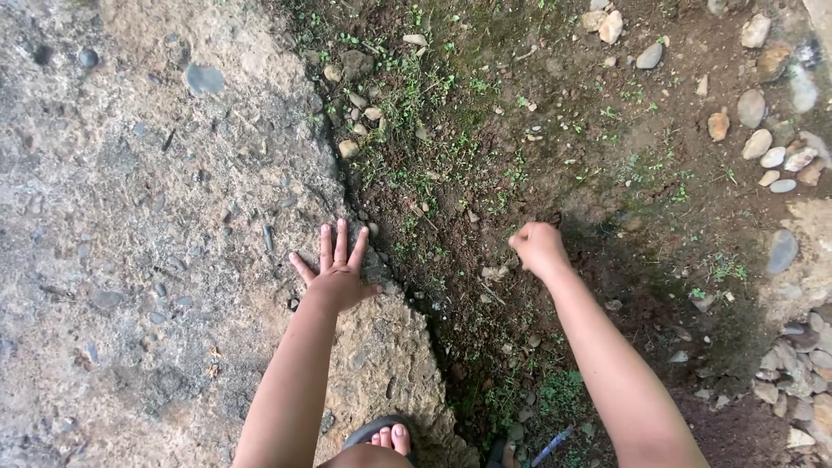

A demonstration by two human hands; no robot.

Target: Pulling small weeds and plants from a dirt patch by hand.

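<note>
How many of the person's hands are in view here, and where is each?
2. The left hand lies flat, fingers spread, on the rough concrete slab near its broken edge. The right hand is closed in a fist over the dark soil; whatever it may hold is hidden.

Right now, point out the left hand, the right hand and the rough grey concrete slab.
left hand [336, 279]: head view, back of hand.
right hand [539, 250]: head view, closed fist.
rough grey concrete slab [139, 225]: head view, bare surface.

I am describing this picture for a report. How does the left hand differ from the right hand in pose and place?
The left hand is open with fingers spread, lying flat on the rough concrete slab; the right hand is closed in a fist, over the dark soil. The left hand sits at the slab's broken edge, the right among small weeds. Both are bare, and nothing shows in either.
</note>
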